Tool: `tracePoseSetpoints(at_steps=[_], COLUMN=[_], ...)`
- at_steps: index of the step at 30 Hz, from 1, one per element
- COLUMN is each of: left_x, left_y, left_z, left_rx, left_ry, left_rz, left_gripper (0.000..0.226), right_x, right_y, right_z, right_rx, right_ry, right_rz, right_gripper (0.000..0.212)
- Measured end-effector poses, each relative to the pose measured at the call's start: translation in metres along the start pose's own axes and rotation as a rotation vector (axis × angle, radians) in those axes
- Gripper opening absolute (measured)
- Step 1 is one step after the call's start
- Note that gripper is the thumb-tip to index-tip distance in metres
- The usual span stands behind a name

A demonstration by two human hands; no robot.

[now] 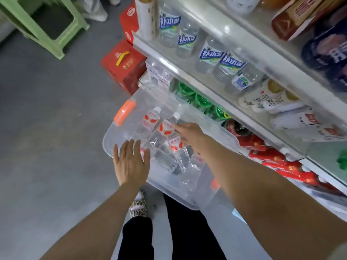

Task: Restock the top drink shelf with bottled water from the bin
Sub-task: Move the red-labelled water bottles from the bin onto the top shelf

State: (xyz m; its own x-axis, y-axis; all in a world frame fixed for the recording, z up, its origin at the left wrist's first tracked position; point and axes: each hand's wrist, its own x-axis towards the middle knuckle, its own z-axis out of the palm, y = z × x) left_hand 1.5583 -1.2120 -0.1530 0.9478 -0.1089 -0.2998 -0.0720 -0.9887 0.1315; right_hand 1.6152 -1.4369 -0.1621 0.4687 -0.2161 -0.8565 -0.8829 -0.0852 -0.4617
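The clear bin holds water bottles lying flat, with red-and-white labels. My left hand hovers over its rim, fingers spread and released. My right hand reaches one bottle, its grip unclear; the shelf bottles read 补水啦.

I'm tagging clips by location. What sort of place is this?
Probably a small shop: tiered shelves packed with labelled drink bottles, red cartons on the floor, and a clear bin of water bottles beside the shelves.

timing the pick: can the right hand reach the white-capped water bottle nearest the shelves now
Probably yes: the right hand is down in the lidless clear bin, fingertips at that white-capped water bottle, and nothing lies on top of it.
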Motion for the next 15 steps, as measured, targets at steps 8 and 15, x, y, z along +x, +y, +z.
tracePoseSetpoints(at_steps=[8, 15], left_x=[0.003, 0.004], left_y=[0.002, 0.001], left_z=[0.014, 0.016], left_rx=[-0.02, -0.018], left_ry=[0.082, 0.105], left_rz=[-0.045, -0.059], left_gripper=[0.065, 0.069], right_x=[0.061, 0.075], right_y=[-0.003, -0.005], right_z=[0.025, 0.033], right_rx=[0.054, 0.115], right_ry=[-0.024, -0.042], right_rz=[0.156, 0.217], right_gripper=[0.042, 0.047])
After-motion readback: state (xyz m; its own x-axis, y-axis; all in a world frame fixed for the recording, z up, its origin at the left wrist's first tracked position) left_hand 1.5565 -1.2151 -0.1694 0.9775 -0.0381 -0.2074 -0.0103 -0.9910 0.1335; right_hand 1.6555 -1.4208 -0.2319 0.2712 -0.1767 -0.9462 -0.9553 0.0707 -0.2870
